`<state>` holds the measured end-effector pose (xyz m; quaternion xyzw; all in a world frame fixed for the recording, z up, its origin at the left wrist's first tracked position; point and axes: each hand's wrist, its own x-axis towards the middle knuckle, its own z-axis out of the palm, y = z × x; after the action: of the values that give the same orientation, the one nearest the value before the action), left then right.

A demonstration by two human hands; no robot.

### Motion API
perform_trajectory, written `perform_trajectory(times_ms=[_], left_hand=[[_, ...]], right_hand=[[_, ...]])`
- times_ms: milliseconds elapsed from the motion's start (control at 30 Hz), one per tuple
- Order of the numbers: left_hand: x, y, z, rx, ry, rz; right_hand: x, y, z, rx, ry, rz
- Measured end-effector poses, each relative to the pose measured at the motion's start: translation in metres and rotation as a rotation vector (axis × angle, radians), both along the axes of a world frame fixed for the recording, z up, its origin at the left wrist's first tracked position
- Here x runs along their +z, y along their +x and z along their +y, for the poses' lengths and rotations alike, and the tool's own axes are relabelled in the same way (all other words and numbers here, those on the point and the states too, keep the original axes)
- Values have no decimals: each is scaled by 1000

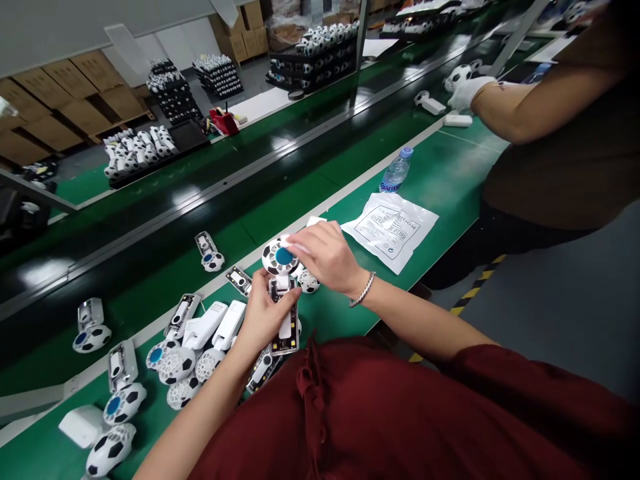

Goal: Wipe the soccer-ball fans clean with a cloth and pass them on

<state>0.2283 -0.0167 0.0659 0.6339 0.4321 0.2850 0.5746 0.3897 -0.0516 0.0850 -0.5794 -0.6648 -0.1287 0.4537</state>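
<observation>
My left hand (267, 307) is wrapped round the handle of a football-patterned handheld fan (278, 257). Its round head has a blue disc in the middle, and the handle lies open with a circuit board showing. At the right rim of the head, my right hand (327, 257) is pinched together close to the blue disc. Something small and white shows at its fingertips, too little to name. Below and left of my hands lie several more fans, among them one with a blue disc (125, 403), and white handle covers (205, 325).
A white printed plastic bag (391, 230) and a water bottle (397, 171) lie to the right on the green bench. Beyond a pale edge strip runs a green conveyor belt (200, 177) carrying a fan (209, 252). A co-worker's gloved hand (470, 92) is at the upper right.
</observation>
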Motion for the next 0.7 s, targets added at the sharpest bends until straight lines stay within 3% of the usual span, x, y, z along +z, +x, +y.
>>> perform_trajectory(times_ms=[167,367,467,567,700], left_hand=[[6,4,1,-22,-138,-31],[4,4,0,-20,-133,-34],[4,5,3,4,-180,-50],[-3,11,26,61,-329,-77],[-28,31,92,107,-477,-84]], right_hand=[[13,6,-6,36,62,221],[7,-4,-1,60,-60,-92],[6,-1,6,-5,-56,-85],[13,10,5,-30,-3,178],[20,29,-7,-20,-11,471]])
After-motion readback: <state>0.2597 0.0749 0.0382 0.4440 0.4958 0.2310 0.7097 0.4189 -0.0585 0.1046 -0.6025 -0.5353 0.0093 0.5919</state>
